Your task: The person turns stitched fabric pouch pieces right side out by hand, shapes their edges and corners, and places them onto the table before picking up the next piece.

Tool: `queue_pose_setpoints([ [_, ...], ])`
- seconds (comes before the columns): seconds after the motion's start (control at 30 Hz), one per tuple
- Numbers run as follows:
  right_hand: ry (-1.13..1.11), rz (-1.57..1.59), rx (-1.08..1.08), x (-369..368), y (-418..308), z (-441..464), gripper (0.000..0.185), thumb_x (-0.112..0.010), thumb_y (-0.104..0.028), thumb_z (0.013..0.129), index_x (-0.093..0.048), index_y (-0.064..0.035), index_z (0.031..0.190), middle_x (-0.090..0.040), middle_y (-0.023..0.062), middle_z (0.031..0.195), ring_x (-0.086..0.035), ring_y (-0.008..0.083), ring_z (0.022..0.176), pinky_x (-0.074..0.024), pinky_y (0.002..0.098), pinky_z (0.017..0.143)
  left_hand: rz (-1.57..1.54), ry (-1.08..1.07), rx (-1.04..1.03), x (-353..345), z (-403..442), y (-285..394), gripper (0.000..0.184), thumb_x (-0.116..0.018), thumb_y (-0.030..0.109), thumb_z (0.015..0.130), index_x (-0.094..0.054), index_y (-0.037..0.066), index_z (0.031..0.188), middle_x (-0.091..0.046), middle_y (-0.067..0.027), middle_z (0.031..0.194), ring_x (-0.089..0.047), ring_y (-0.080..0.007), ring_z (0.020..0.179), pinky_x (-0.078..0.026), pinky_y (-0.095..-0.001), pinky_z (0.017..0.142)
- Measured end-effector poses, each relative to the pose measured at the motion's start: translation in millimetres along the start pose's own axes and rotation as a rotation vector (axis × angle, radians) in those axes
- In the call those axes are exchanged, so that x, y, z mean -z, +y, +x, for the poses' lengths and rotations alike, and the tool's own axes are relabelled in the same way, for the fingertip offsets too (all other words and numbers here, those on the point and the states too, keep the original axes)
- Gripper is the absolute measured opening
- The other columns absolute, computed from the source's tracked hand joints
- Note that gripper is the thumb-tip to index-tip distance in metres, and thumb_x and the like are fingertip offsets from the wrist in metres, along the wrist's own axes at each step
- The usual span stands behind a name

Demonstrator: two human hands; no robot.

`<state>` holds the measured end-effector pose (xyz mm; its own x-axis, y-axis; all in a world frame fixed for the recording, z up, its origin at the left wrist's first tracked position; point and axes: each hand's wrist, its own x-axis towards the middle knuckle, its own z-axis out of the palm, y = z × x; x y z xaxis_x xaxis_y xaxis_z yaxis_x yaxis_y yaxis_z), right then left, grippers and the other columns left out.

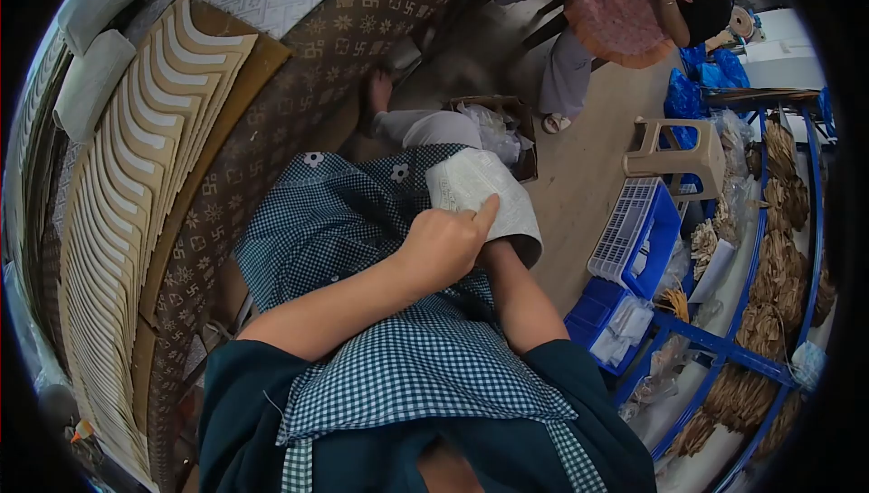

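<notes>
A curved, cream-coloured patterned piece (484, 187) rests over my lap, on the checked apron (339, 208). My left hand (450, 241) lies at its lower edge, index finger stretched along the surface and the other fingers curled; whether they hold anything is hidden. From the right, my forearm reaches under the piece, and only the wrist of my right hand (497, 253) shows at its open lower end. The fingers of that hand are hidden inside or behind the piece.
Stacked curved brown-and-white sheets (136, 176) stand at left beside patterned cloth (299, 86). Rolled pale pieces (93, 86) lie upper left. A box of plastic (493, 135) is ahead. At right are a stool (674, 153), blue crates (634, 230), a rack (724, 348) and another person (688, 4).
</notes>
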<state>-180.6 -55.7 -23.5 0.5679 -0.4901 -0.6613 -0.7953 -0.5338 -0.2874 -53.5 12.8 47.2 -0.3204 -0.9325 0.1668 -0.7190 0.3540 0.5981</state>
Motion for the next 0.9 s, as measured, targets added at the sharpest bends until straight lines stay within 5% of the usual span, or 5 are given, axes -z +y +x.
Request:
queue_pose_setpoints([
  [0.3, 0.071, 0.038, -0.007, -3.5, -0.5, 3.4, 0.068, -0.057, -0.036, 0.089, -0.03, -0.0104, 0.147, -0.028, 0.014, 0.153, -0.026, 0.0314, 0.14, -0.0227, 0.0413, 0.115, -0.144, 0.111, 0.13, 5.7, -3.7, -18.3, 0.057, -0.066, 0.004, 0.07, -0.055, -0.001, 0.126, -0.066, -0.0164, 0.074, -0.065, -0.0301, 0.06, -0.053, -0.0372, 0.054],
  [0.9, 0.192, 0.175, -0.021, -13.5, -6.7, 7.2, 0.066, -0.058, -0.031, 0.091, -0.03, -0.0096, 0.147, -0.032, 0.0133, 0.15, -0.031, 0.0294, 0.137, -0.0265, 0.0408, 0.113, -0.031, -0.01, -0.014, 0.8, -9.3, 10.4, 0.055, -0.065, 0.01, 0.071, -0.055, -0.007, 0.122, -0.064, -0.0107, 0.067, -0.064, -0.0248, 0.053, -0.051, -0.0344, 0.047],
])
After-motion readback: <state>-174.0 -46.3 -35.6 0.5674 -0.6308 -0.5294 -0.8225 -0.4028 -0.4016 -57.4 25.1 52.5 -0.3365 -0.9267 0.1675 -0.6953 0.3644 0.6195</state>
